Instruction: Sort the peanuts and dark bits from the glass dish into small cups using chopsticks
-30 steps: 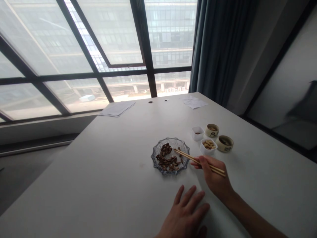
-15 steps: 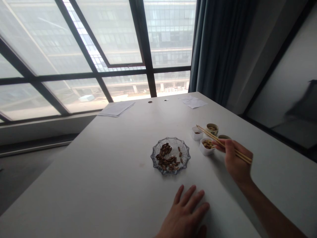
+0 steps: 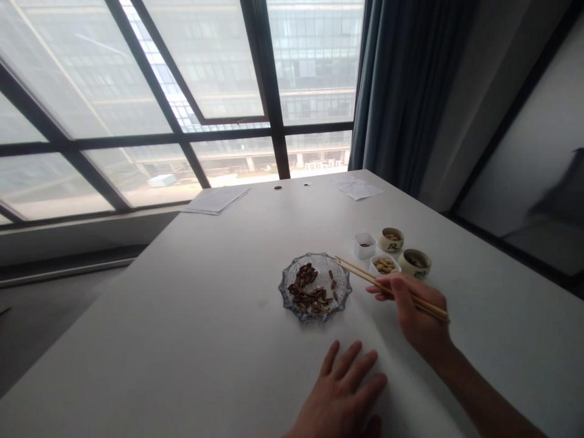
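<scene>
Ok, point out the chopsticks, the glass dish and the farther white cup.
Chopsticks (image 3: 365,272): head view, on one stick's shaft, toward the tip end.
Glass dish (image 3: 322,281): head view, on a bare patch of its floor.
Farther white cup (image 3: 364,252): head view, on its front wall.

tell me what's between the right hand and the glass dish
In the head view, the chopsticks stretch from the right hand toward the glass dish, with white tabletop beneath them.

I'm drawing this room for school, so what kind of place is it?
Probably an office or meeting room: there's a big white table with papers on it, and tall windows facing a large building.
</scene>
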### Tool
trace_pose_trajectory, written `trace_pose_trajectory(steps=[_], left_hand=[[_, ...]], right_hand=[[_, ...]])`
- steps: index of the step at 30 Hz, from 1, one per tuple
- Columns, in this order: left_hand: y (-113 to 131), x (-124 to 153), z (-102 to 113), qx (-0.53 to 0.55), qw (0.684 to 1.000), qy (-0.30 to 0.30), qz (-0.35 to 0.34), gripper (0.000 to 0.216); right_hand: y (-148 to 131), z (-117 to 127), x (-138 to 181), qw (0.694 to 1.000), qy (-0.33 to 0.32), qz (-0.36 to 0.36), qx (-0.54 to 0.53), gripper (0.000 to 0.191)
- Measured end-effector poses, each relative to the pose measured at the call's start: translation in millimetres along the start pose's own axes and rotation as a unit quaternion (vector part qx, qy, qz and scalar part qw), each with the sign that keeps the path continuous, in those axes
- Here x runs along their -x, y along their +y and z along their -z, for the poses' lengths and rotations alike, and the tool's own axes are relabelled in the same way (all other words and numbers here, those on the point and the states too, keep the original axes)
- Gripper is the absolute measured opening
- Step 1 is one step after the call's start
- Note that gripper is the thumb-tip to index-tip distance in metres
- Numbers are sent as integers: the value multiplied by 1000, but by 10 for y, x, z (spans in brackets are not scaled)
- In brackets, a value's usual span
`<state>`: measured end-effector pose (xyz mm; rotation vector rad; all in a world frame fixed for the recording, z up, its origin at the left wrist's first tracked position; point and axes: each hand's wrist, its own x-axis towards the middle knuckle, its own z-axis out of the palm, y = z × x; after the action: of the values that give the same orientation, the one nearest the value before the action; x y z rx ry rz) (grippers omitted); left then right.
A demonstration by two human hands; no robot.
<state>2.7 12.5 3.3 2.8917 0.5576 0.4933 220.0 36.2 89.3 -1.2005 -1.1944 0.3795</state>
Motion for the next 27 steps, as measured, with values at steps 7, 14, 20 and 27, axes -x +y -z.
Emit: trace_pose_trajectory(steps=[7, 14, 20, 27], left_hand=[[5, -8, 21, -5, 1000, 7, 1, 43], [-4, 4, -8, 25, 1000, -4, 7, 42], [5, 2, 2, 28, 1000, -4, 10, 42], [-7, 2, -7, 24, 1000, 3, 2, 40]], right_hand=[[-1, -121, 120, 993, -106, 20, 50, 34], [89, -186, 166, 987, -149, 9, 62, 34], [44, -176, 160, 991, -132, 6, 27, 31], [-27, -132, 147, 992, -122, 4, 39, 32]])
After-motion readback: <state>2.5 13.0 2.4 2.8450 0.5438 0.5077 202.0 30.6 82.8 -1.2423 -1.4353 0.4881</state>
